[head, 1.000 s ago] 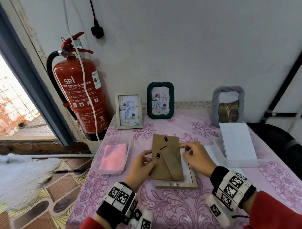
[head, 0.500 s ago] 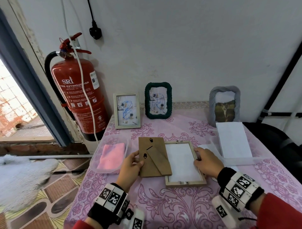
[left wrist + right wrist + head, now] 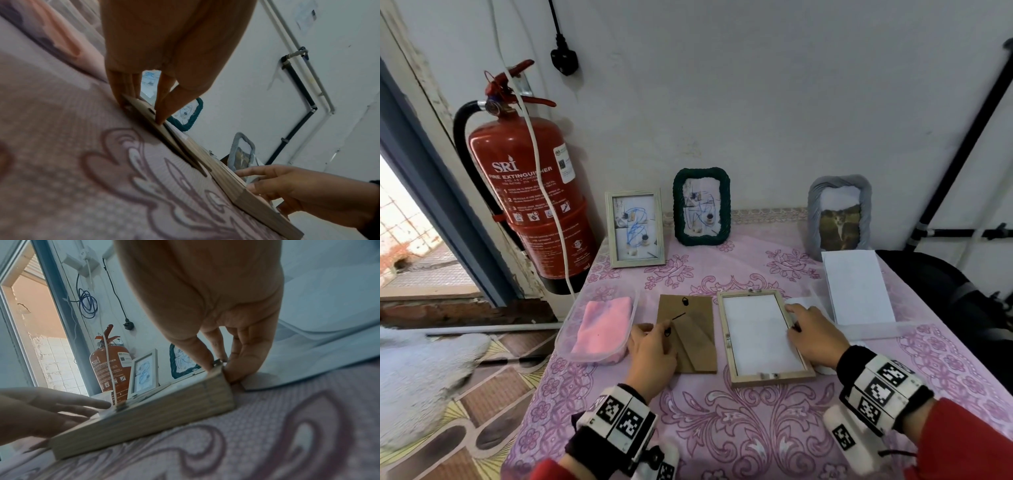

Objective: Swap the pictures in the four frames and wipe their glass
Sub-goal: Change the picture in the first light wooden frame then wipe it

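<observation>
Frame (image 3: pixel 767 337) under right hand (image 3: pixel 813 339), fingers (image 3: pixel 242 356) pinching edge

A lived-in room of a home, by its looks. The worktop (image 3: pixel 774 428) wears a pink floral cloth and stands against a scuffed white wall (image 3: pixel 756 102). Left of the worktop a red fire extinguisher (image 3: pixel 530 198) hangs beside an open doorway (image 3: pixel 410 240) onto a tiled yard; below it lie patterned floor tiles (image 3: pixel 482 411) and a white shaggy rug (image 3: pixel 417 377).
</observation>
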A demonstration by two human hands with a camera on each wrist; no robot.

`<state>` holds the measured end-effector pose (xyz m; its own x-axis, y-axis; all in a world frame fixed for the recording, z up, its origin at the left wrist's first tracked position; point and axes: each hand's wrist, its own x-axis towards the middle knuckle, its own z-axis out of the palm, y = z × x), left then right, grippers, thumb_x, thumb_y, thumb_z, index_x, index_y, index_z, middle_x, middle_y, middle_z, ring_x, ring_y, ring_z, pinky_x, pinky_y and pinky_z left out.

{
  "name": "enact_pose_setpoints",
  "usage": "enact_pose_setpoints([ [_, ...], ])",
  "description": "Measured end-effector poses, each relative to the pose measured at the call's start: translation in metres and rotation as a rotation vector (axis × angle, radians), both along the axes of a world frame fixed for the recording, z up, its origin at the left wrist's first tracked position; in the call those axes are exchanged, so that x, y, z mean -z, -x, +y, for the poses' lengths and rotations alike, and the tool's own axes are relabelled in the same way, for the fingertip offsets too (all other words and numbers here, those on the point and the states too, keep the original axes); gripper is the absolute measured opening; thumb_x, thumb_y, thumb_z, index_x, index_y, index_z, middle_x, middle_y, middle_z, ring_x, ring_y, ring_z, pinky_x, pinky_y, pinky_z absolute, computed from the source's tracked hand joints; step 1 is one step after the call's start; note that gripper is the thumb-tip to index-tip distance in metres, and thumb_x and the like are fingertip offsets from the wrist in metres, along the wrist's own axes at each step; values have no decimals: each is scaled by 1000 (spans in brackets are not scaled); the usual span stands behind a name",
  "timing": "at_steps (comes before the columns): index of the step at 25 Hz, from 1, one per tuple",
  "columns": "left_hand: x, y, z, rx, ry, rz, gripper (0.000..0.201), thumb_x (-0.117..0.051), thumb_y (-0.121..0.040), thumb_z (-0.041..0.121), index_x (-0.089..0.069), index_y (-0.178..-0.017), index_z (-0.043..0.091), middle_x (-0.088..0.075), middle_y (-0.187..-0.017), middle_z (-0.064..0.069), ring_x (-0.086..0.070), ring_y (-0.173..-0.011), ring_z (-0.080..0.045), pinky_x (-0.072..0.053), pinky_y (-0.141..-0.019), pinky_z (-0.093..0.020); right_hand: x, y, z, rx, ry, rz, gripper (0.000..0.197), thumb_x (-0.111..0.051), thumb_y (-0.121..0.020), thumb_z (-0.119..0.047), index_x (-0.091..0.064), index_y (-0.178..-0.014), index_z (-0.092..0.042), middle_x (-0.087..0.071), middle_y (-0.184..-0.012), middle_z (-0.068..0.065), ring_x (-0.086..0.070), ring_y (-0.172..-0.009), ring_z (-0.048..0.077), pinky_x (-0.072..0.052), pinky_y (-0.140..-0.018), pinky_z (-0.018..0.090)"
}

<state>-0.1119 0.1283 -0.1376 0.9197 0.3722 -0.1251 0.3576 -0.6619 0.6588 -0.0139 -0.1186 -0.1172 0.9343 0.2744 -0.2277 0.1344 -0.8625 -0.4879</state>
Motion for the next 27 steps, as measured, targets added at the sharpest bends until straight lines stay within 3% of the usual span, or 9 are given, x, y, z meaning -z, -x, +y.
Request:
enact_pose_setpoints([
  [2, -3, 2, -8, 49, -97, 35, 60, -53, -83, 12, -35, -139, 24, -27, -135, -9, -25, -130, -29, -22, -113, -36, 0, 2, 0, -13, 2, 1, 47, -41, -96, -18, -30, -141, -17, -41, -123, 13, -57, -102, 31, -44, -94, 34],
  [5, -7, -3, -22, 185, -107, 6, 64, -59, -83, 23, -32, -141, 24, -31, -140, -5, -29, -131, -25, -25, -111, -33, 2, 3, 2, -47, 0, 8, 48, -43, -96, -20, -28, -141, -14, -40, -125, 13, -56, -104, 30, -43, -92, 32],
  [8, -19, -26, -31, 342, -160, -26, 73, -65, -81, 42, -30, -143, 23, -36, -145, -2, -29, -136, -22, -25, -114, -40, 4, 2, 4, -65, -11, 23, 49, -45, -96, -21, -28, -142, -13, -39, -127, 13, -55, -106, 28, -41, -93, 30],
  [11, -32, -53, -35, 527, -308, 87, 94, -68, -72, 58, -22, -147, 25, -22, -155, 3, -6, -146, -22, -8, -117, -48, 4, 1, 1, -63, -32, 32, 53, -47, -95, -24, -27, -143, -14, -39, -129, 13, -53, -110, 27, -39, -95, 28],
  [13, -36, -66, -36, 628, -385, 211, 107, -69, -68, 63, -12, -150, 22, -12, -159, 2, 7, -147, -24, 2, -117, -48, 5, 1, 0, -65, -47, 43, 55, -48, -94, -25, -26, -144, -14, -38, -130, 13, -52, -112, 26, -39, -95, 28],
  [17, -34, -75, -42, 741, -544, 326, 123, -69, -65, 67, 4, -150, 17, 3, -160, -4, 18, -145, -28, 13, -115, -48, 7, 0, -1, -64, -54, 38, 53, -50, -93, -23, -29, -141, -12, -39, -129, 13, -52, -112, 29, -39, -95, 28],
  [22, -31, -74, -43, 763, -568, 275, 122, -70, -64, 66, -2, -150, 14, -2, -160, -6, 13, -146, -23, 16, -113, -48, 11, -3, -2, -50, -112, 28, 51, -53, -92, -25, -34, -138, -12, -42, -120, 9, -53, -104, 25, -40, -91, 26],
  [27, -29, -79, -49, 723, -525, 238, 128, -79, -56, 58, -3, -151, 17, -15, -156, -11, -7, -146, -21, 17, -111, -50, 13, -3, -8, -61, -207, 25, 60, -66, -83, -34, -40, -135, -22, -38, -90, -12, -44, -89, 10, -35, -78, 23],
])
